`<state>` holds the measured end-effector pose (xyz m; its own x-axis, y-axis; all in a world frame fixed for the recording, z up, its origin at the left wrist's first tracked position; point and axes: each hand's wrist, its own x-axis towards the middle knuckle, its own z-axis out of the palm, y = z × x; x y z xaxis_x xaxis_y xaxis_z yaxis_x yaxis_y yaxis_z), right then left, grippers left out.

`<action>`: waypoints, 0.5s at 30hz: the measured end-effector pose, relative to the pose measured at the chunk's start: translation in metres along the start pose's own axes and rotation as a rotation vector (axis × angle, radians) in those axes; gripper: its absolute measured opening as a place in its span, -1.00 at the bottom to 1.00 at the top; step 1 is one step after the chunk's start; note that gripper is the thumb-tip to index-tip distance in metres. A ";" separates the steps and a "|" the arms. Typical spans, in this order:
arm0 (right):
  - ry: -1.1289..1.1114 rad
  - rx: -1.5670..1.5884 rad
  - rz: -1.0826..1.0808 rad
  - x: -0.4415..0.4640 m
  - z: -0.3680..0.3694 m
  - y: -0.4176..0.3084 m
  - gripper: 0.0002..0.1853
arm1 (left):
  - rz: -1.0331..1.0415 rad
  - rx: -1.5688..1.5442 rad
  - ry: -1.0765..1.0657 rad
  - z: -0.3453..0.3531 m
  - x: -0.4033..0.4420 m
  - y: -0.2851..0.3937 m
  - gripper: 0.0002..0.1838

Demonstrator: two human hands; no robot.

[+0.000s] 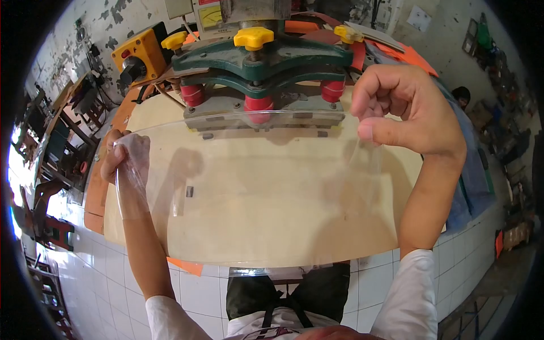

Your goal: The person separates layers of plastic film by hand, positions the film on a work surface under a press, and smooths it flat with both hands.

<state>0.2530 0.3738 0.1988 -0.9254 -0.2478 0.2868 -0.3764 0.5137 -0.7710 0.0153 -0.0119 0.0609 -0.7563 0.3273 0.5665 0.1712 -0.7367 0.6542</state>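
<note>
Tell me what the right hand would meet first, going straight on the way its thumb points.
Probably the clear plastic sheet, whose edge shows by the right hand; farther left in the picture stands the nearest red cylinder, though depth is unclear.

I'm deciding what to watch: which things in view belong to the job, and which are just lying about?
Likely in the job:
- clear plastic sheet, gripped by the left hand
- pale board beneath it
- green-framed press

Apparently just lying about:
- orange sheet, upper right
- blue sheeting, right
</note>
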 end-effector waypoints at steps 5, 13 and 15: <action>0.018 0.043 0.061 0.001 0.000 -0.004 -0.75 | -0.007 -0.025 -0.012 -0.007 0.002 0.000 -0.63; 0.048 0.019 0.085 0.002 0.000 0.003 -0.74 | -0.008 -0.015 -0.063 -0.005 0.001 -0.002 -0.65; 0.068 0.040 0.092 0.002 0.000 0.004 -0.76 | -0.007 -0.009 -0.060 -0.002 0.000 -0.001 -0.65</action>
<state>0.2493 0.3756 0.1962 -0.9574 -0.1437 0.2505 -0.2887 0.4979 -0.8178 0.0137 -0.0118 0.0595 -0.7182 0.3671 0.5912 0.1604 -0.7393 0.6540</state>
